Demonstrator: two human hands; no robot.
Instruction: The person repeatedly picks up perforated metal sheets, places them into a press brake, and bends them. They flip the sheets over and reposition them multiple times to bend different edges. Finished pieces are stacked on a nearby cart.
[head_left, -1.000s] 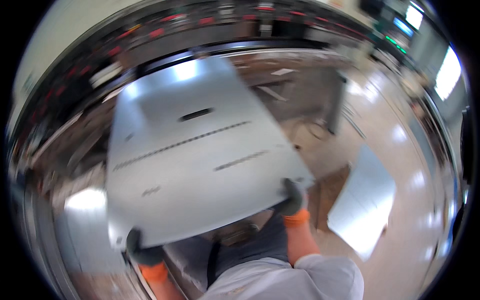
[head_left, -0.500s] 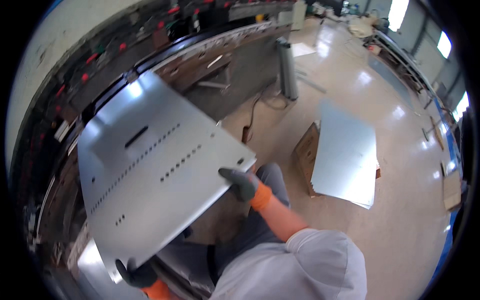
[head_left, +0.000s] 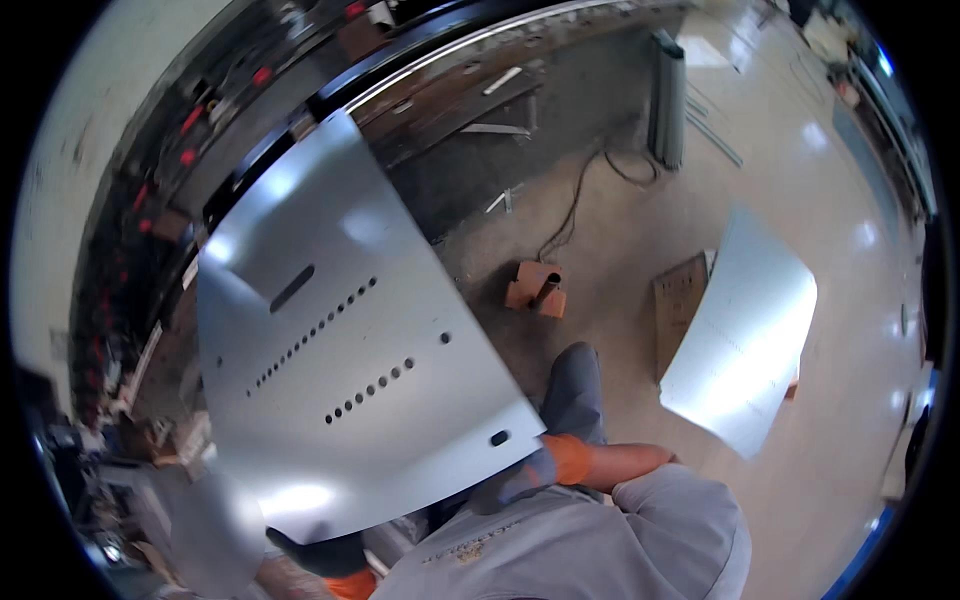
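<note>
A large bare sheet metal panel [head_left: 300, 420], punched with rows of round holes and a few slots, slopes across the left half with its far edge at the machine. My left hand [head_left: 322, 552], in a dark glove with an orange cuff, grips the near edge close to the left corner, thumb on top. At the near right corner, my right hand [head_left: 515, 482], gloved alike, holds the edge from below; its fingertips are partly hidden by the panel.
A long dark bending machine [head_left: 590, 110] runs behind the panel. On the floor lie an orange foot pedal [head_left: 522, 290] with a cable. Grey metal profiles [head_left: 668, 105] stand beyond it. At right, flat metal sheets [head_left: 745, 340] rest over a cardboard box [head_left: 680, 305].
The view has shifted, and the panel's near edge appears lower and closer to my body. My right hand has moved down with its corner, its thumb no longer visible on top.
</note>
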